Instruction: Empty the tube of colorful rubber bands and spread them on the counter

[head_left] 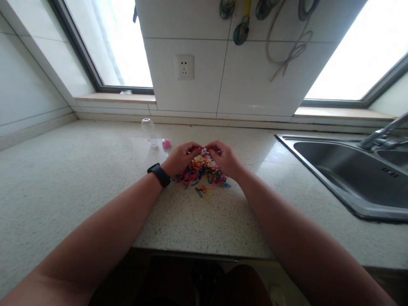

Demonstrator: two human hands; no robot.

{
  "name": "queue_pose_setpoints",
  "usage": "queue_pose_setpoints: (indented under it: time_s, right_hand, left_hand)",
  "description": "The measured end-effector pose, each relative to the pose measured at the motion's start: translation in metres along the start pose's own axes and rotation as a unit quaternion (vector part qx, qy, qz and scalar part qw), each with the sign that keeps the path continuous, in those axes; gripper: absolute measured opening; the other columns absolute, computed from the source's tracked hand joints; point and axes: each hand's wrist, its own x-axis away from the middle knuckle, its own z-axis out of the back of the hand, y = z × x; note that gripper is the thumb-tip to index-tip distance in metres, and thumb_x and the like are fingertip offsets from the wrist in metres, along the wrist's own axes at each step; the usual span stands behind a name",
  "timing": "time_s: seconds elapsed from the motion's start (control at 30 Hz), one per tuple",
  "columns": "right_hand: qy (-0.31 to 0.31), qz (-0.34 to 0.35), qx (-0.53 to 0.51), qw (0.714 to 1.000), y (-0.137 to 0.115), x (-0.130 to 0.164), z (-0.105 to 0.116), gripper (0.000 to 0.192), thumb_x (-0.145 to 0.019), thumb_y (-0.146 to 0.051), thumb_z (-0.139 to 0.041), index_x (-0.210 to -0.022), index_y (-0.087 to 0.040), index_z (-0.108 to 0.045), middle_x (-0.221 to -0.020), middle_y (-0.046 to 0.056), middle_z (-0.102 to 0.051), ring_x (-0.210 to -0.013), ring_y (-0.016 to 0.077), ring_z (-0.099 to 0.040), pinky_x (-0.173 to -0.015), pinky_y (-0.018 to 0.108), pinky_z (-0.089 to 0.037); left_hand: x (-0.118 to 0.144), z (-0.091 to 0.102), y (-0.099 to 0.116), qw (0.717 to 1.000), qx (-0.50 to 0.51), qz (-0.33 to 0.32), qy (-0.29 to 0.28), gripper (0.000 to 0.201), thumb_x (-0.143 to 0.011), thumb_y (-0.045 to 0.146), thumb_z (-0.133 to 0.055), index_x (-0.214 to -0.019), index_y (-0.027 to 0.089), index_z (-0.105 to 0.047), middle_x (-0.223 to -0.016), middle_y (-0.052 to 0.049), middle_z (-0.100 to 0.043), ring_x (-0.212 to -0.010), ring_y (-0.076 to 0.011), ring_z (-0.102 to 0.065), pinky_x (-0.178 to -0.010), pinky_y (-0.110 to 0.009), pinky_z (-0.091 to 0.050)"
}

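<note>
Left hand (pixel 182 158) and right hand (pixel 225 159) meeting at frame centre, fingers curling narrow, pinching into top of pile of small coloured bands (pixel 200 170). Pile lying on speckled countertop (pixel 79 182), few strays just below it. Black wristband (pixel 159 174) sitting on left wrist. Clear bottle (pixel 148 129) and pink cap (pixel 166 144) resting upper left of hands. Steel sink (pixel 347 178) occupying right edge.

You've got two hands in there, left hand (pixel 181 158) and right hand (pixel 225 159), both on one pile of tiny colourful bands (pixel 200 169), way too many to count. Past that: one clear bottle (pixel 148 131), one pink cap (pixel 166 144), one sink (pixel 347 170), one wall socket (pixel 185 67), one black wristband (pixel 159 174).
</note>
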Motion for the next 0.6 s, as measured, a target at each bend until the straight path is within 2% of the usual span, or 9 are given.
queue_pose_setpoints:
  time_s: [0.2,0.37,0.6]
  right_hand:
    - [0.012,0.011,-0.009,1.000,0.0025,-0.0001,-0.0010,0.018,-0.087,-0.024,-0.054,-0.097,-0.014,-0.064,-0.082,0.003,-0.064,-0.072,0.0117,-0.056,-0.068,0.025,-0.045]
    - [0.019,0.006,-0.021,1.000,0.0057,-0.0007,-0.0014,0.018,-0.087,-0.024,-0.053,-0.097,-0.015,-0.065,-0.084,0.004,-0.065,-0.074,0.0123,-0.059,-0.068,0.026,-0.047]
    - [0.018,0.000,-0.071,0.997,0.0075,-0.0007,-0.0030,0.016,-0.087,-0.022,-0.051,-0.096,-0.015,-0.062,-0.084,0.004,-0.067,-0.078,0.0134,-0.063,-0.073,0.028,-0.050]
  left_hand:
    - [-0.0003,-0.0001,-0.0007,1.000,-0.009,-0.002,0.007,0.032,-0.091,0.042,-0.060,-0.105,0.014,-0.066,-0.096,-0.006,-0.068,-0.081,-0.0125,-0.060,-0.071,-0.025,-0.048]
    - [-0.0007,0.0001,-0.0005,0.999,-0.033,-0.010,0.014,0.032,-0.092,0.043,-0.058,-0.102,0.014,-0.067,-0.091,-0.006,-0.067,-0.079,-0.0126,-0.058,-0.068,-0.024,-0.046]
    - [-0.0007,0.0001,0.0017,0.999,-0.030,-0.023,0.022,0.025,-0.094,0.032,-0.054,-0.109,0.015,-0.067,-0.101,-0.007,-0.069,-0.092,-0.0145,-0.062,-0.079,-0.027,-0.048]
